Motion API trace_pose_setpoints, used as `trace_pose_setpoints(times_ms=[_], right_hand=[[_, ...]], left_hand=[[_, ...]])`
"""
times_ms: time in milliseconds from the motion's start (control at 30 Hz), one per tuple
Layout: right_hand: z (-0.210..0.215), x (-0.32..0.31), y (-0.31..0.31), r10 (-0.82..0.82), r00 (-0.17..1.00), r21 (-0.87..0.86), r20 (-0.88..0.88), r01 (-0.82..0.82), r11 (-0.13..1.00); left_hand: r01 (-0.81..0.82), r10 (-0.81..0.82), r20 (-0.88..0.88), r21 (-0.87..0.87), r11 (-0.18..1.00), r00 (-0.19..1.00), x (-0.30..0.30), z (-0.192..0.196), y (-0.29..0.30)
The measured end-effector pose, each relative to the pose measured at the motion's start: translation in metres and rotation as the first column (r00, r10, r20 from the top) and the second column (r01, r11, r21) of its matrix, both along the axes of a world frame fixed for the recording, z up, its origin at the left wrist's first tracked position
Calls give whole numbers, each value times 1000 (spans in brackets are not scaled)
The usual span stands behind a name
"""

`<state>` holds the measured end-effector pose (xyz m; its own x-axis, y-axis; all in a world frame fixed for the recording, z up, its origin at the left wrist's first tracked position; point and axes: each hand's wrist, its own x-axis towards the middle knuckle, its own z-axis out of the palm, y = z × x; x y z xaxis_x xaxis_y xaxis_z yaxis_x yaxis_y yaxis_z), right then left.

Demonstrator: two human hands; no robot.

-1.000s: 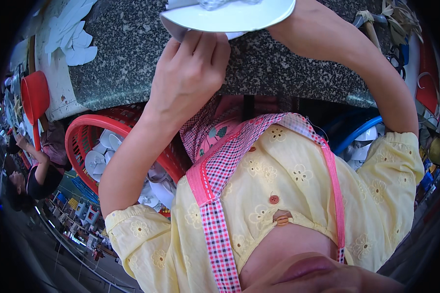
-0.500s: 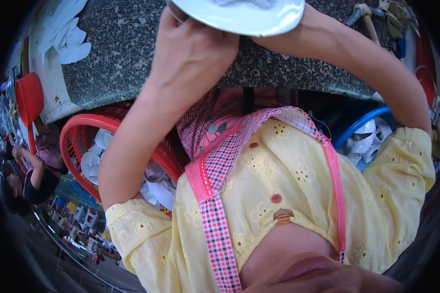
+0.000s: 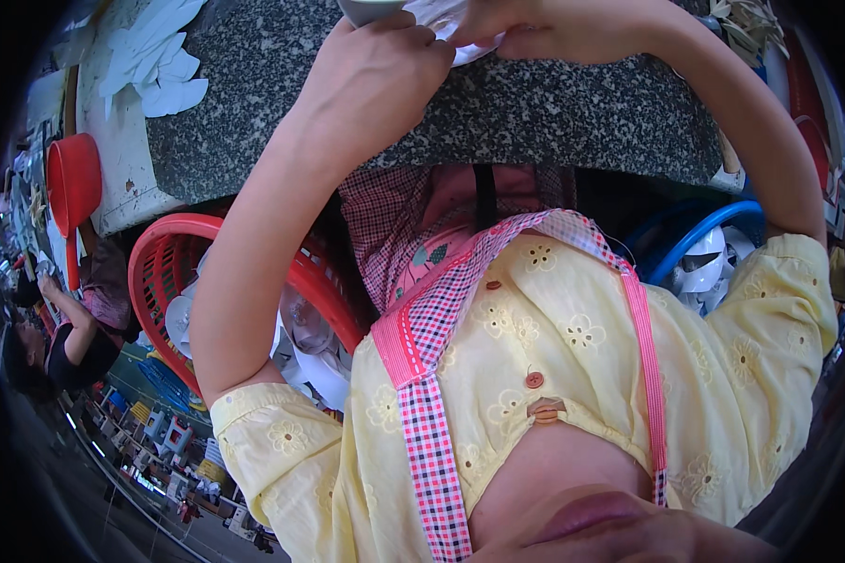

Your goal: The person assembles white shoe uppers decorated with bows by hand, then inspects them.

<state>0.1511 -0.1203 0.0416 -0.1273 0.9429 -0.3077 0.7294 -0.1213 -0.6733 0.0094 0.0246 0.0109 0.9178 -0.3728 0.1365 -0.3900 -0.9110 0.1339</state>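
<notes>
Both hands are raised at the granite slab [image 3: 535, 122], near the picture's top edge. My left hand [image 3: 380, 70] is closed, its back toward me, around a pale cup-like rounded thing [image 3: 371, 9] cut off by the top edge. To its right, a shiny white curved piece [image 3: 469, 52] shows between the hands. My right hand [image 3: 554, 33] has its thumb and fingers closed against that white piece. The far part of the piece and some fingertips are out of the picture.
White flat cut-outs [image 3: 164, 70] lie in a fanned pile at the far left, near a red plastic dipper [image 3: 73, 178]. A red basket [image 3: 174, 225] and a blue basket [image 3: 699, 235] below the slab hold white pieces. Another person [image 3: 75, 324] sits at left.
The broad white glossy plate-like surface facing me has turned and moved up, mostly out of view. My right hand has come out from behind it, with its fingers showing beside my left hand.
</notes>
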Motion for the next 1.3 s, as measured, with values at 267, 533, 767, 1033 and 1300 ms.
trace_pose_setpoints(times_ms=[267,533,767,1033,1300], right_hand=[[-26,-11,-33,-86,920,494,382,-125,861],[-50,-16,-9,-356,923,693,143,163,702],[-66,-6,-11,-382,869,743,313,27,668],[-77,16,-5,-197,930,800,310,-143,582],[-44,1,-69,-230,948,819,219,-51,571]], left_hand=[[-40,47,-60,113,993,997,5,5,0],[-169,49,373,299,939,927,11,-22,-15],[-213,148,498,76,974,855,13,-43,-15],[64,-67,-61,-45,997,996,47,-7,4],[-9,9,38,16,1000,999,23,-17,1]])
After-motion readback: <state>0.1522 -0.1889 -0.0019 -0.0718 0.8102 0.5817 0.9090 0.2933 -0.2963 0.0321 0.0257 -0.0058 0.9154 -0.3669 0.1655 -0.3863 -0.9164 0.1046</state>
